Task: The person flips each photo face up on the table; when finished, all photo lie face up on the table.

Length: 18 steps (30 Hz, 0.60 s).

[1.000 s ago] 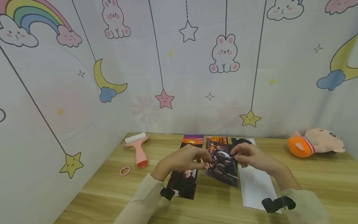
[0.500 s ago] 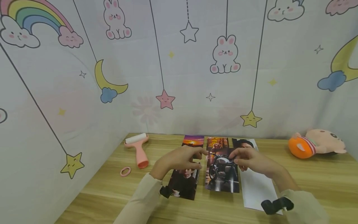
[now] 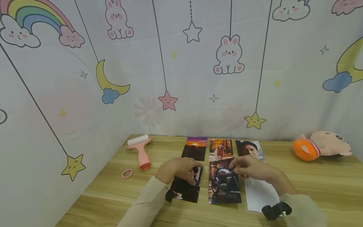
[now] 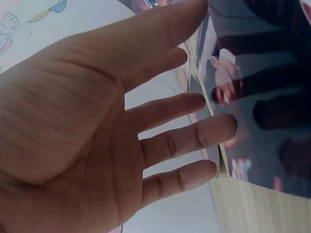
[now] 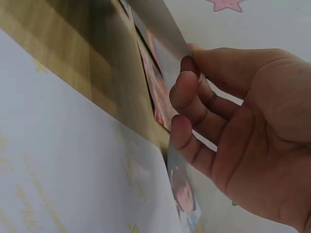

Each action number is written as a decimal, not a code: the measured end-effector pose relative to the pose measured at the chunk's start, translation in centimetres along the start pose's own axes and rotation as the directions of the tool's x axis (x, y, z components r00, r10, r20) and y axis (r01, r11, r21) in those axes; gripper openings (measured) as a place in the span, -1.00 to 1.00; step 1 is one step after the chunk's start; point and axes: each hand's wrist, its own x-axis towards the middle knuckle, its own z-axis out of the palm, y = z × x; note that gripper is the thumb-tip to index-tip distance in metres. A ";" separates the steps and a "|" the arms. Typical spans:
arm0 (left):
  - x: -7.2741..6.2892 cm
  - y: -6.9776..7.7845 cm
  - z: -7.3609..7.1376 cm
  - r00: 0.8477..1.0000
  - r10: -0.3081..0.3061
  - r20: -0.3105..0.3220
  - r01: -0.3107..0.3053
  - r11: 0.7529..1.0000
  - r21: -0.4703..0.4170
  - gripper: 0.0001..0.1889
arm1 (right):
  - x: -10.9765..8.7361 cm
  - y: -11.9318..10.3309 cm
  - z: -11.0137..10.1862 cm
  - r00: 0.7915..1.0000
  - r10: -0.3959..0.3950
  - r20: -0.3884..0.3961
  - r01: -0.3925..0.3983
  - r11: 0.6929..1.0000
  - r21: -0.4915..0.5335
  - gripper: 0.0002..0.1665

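My right hand pinches the upper right edge of a motorcycle photo between thumb and fingertips. In the right wrist view, the thumb and forefinger meet at the photo's edge. That photo lies below a photo of a dog, slightly over its lower edge. My left hand hovers at a photo of a person in black, fingers spread and loosely extended. In the left wrist view, the left fingers extend beside a dark glossy photo; whether they touch it I cannot tell.
A sunset photo and a portrait photo lie at the back. Under the right forearm is a white sheet. A pink lint roller and pink ring lie left; a plush doll lies right.
My left hand has let go of the motorcycle photo and moved left over the photo of the person in black. The motorcycle photo has come nearer and flatter, uncovering more of the dog photo.
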 end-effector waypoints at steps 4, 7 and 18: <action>0.2 0.2 0.3 0.999 -0.031 0.032 0.030 0.999 0.021 -0.26 | 0.1 -0.1 0.3 1.000 0.018 0.010 -0.018 0.999 -0.028 -0.81; 0.2 0.4 0.4 0.999 -0.035 0.032 0.034 0.998 0.047 -0.27 | 0.1 -0.1 0.5 0.999 0.028 0.021 -0.027 0.999 -0.038 -0.82; 0.7 1.5 1.0 1.000 0.022 0.008 -0.022 0.997 0.068 -0.22 | 0.3 -0.1 1.1 0.999 0.012 0.048 -0.005 0.989 -0.149 -0.84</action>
